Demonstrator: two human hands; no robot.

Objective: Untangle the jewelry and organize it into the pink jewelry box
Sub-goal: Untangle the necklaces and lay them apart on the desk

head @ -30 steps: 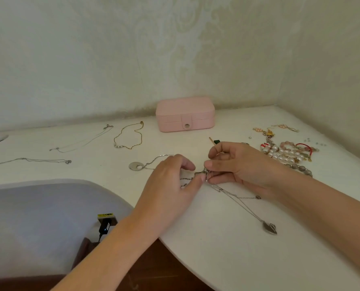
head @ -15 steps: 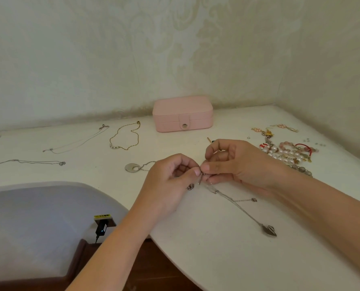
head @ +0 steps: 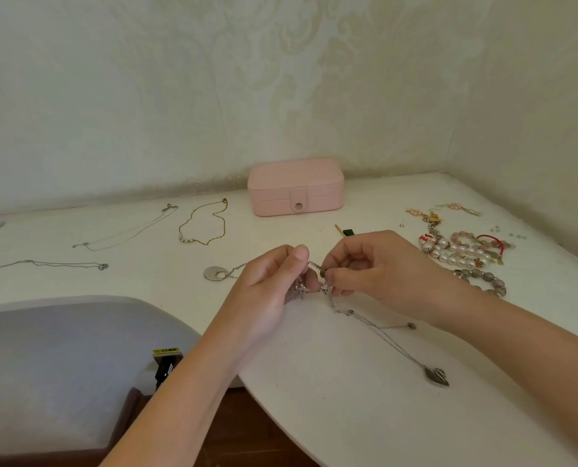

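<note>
My left hand (head: 274, 284) and my right hand (head: 378, 267) both pinch a knot of tangled silver chains (head: 314, 281), held just above the white table (head: 348, 382). One chain runs left to a round silver disc pendant (head: 216, 273). Other strands trail down to the right, ending in a small dark bead (head: 412, 326) and a silver leaf-shaped pendant (head: 436, 377). The pink jewelry box (head: 296, 187) stands closed by the back wall, beyond my hands.
A gold chain (head: 204, 224) and two thin silver chains (head: 125, 229) (head: 49, 264) lie spread at the left. A heap of pearl and bead bracelets (head: 462, 254) sits at the right, with earrings (head: 425, 215) behind. A grey cushion (head: 61, 358) fills the lower left.
Both hands have lifted the knot slightly off the table and drawn a short length of chain taut between them. The trailing pendants stayed about where they were.
</note>
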